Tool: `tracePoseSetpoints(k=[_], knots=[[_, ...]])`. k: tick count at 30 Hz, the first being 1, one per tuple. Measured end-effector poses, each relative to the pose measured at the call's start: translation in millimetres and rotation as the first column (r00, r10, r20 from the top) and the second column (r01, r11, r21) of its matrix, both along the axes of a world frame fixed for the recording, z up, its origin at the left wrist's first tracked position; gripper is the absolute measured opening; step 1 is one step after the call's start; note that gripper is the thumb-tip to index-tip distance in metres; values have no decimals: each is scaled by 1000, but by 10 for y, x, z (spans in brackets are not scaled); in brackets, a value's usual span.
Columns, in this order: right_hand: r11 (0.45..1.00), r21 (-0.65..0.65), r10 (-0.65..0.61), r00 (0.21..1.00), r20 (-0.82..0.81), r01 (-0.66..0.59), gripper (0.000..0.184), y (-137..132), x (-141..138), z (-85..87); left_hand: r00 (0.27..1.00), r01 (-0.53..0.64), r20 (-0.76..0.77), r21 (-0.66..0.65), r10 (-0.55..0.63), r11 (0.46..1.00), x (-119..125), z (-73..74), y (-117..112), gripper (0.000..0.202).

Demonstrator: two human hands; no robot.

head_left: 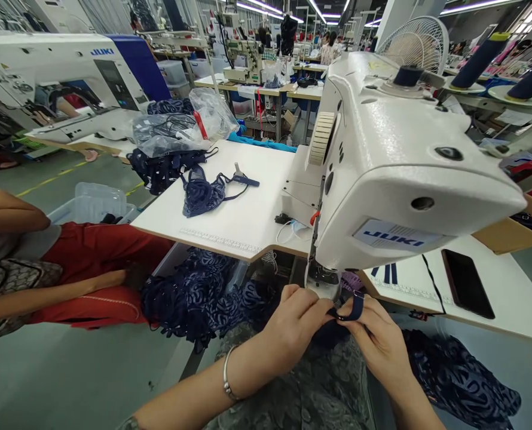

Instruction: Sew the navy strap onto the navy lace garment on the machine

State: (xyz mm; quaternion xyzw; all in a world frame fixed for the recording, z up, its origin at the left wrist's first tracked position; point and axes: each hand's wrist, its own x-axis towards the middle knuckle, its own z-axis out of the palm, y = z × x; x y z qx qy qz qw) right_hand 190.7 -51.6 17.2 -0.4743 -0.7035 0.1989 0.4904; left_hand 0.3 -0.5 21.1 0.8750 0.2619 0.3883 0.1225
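Note:
Just below the needle area of the white sewing machine (396, 173), my two hands meet on a navy bra strap (357, 306). My left hand (293, 322), with a silver bangle on its wrist, pinches the strap's end close to the presser foot. My right hand (380, 334) grips the looped part, where a small ring or slider shows. Dark fabric hangs under my fingers, and how it joins the strap is hidden. On the white table to the left lies a navy lace bra (203, 192) with its straps loose.
Navy lace pieces (212, 286) fill a bin at lower left, beside a seated person in red trousers (100, 269). More navy lace (463, 376) lies at lower right. A phone (467, 283) and short strap pieces (390, 273) rest on the right tabletop.

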Motion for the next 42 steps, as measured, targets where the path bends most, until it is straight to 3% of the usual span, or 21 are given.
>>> tracePoseSetpoints(k=[8,12,16,19,23,25,28,31,33,36,39,42], knots=[[997,66,-34,999,15,33,34,-36,-23,-46,999,20,-26,-72,-22,997,12,17,-2,20],[996,83,26,999,40,-30,43,-37,-28,-55,999,34,-27,-97,-36,995,19,82,-4,23],[993,108,39,998,48,-44,35,-28,-66,-21,994,67,-82,-109,-76,992,-3,86,-21,21],[999,49,7,1000,21,-8,23,-37,-85,-6,989,82,-117,-109,-95,991,-12,100,-24,20],[975,-208,-91,994,-60,77,6,-12,-84,-25,989,0,-145,-185,-28,983,3,186,36,23],[939,-320,-159,985,-67,130,10,39,-92,-55,988,-96,-135,-130,78,987,6,211,83,21],[915,-327,-261,964,-38,235,18,142,-134,-116,974,-188,-106,105,199,976,-14,150,126,19],[917,-291,-300,953,-44,275,19,220,-184,-172,976,-40,-195,295,102,955,-57,-18,112,26],[911,-330,-294,951,-98,248,19,251,-197,-196,958,42,-280,340,59,940,-89,-139,90,28],[881,-453,-273,930,-244,140,22,292,-178,-215,929,42,-358,356,94,934,-129,-254,82,32],[847,-532,-267,880,-392,20,30,342,-136,-224,899,48,-423,361,118,931,-148,-267,109,36],[836,-548,-282,867,-410,12,31,396,-79,-205,894,57,-432,372,118,927,-141,-236,141,38]])
